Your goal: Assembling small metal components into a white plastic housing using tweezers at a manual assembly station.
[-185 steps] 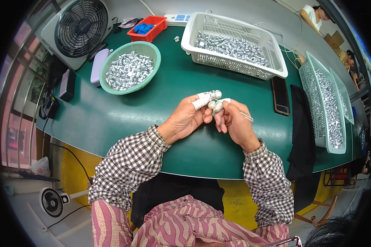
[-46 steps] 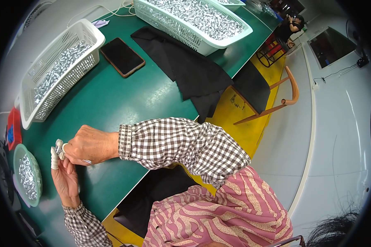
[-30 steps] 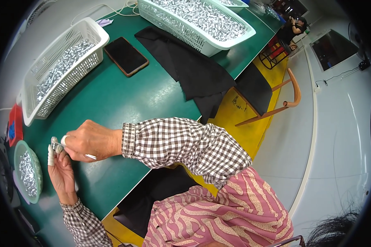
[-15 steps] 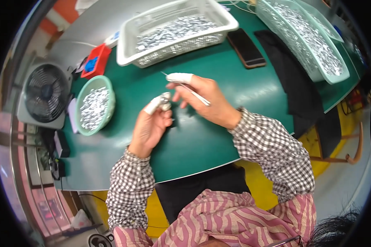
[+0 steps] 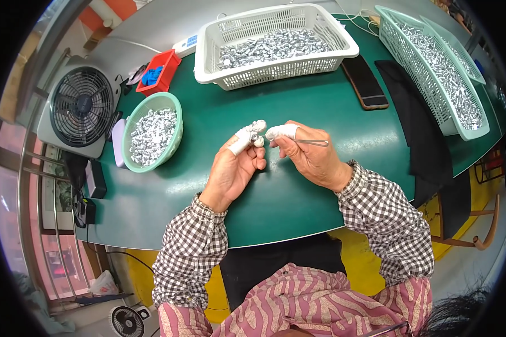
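My left hand (image 5: 230, 168) pinches a small silvery metal part (image 5: 254, 136) between thumb and forefinger, which wear white finger covers. Close on its right, my right hand (image 5: 317, 160) is closed round a pair of metal tweezers (image 5: 316, 142), and white covers wrap its fingertips too. Only a narrow gap separates the fingertips of both hands; whether the tweezer tips touch the part is hidden. Left of my hands stands a pale green bowl (image 5: 177, 136) full of small silvery metal parts. Beyond them is a white plastic basket (image 5: 275, 66) with many more such parts.
Pale green baskets (image 5: 450, 109) of metal parts stand at the far right, beside black cloth (image 5: 413, 123). A phone (image 5: 366, 84) lies by the white basket. On the left are a red tray (image 5: 164, 81) with something blue and a box fan (image 5: 81, 109). The tabletop (image 5: 275, 208) is green.
The whole view has shifted somewhat. My right hand has drawn closer to my left and turned the tweezers. The small metal part shows more clearly between my left fingers.
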Available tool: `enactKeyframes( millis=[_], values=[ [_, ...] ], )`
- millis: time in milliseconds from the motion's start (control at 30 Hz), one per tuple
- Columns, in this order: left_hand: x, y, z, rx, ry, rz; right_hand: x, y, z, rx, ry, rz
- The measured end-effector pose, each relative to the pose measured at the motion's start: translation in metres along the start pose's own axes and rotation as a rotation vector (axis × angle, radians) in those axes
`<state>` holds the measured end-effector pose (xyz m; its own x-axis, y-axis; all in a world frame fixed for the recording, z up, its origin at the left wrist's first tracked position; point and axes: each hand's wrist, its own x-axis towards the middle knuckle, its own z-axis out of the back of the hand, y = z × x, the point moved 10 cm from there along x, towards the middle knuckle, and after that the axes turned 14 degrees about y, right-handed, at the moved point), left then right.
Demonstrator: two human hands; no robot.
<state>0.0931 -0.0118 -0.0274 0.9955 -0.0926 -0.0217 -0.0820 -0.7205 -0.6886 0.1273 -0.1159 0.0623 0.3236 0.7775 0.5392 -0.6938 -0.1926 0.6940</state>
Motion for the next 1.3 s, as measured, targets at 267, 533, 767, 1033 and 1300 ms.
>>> enactKeyframes(
  millis=[267,533,767,1033,1300],
  values=[
    [0.001,-0.002,-0.002,0.023,0.009,-0.018,0.001,0.010,-0.002,-0.094,-0.014,0.078],
    [-0.002,0.001,-0.002,0.077,-0.044,0.026,0.002,0.023,-0.011,-0.339,0.035,0.182],
    [-0.005,0.009,-0.011,0.128,0.025,0.094,-0.003,-0.042,0.000,0.259,0.005,-0.314],
    [-0.002,0.007,-0.008,0.151,0.003,0.067,0.000,0.020,0.004,-0.320,-0.076,0.133],
    [-0.001,0.009,-0.012,0.144,0.044,0.061,0.001,0.000,0.010,-0.012,-0.088,0.016]
  ],
)
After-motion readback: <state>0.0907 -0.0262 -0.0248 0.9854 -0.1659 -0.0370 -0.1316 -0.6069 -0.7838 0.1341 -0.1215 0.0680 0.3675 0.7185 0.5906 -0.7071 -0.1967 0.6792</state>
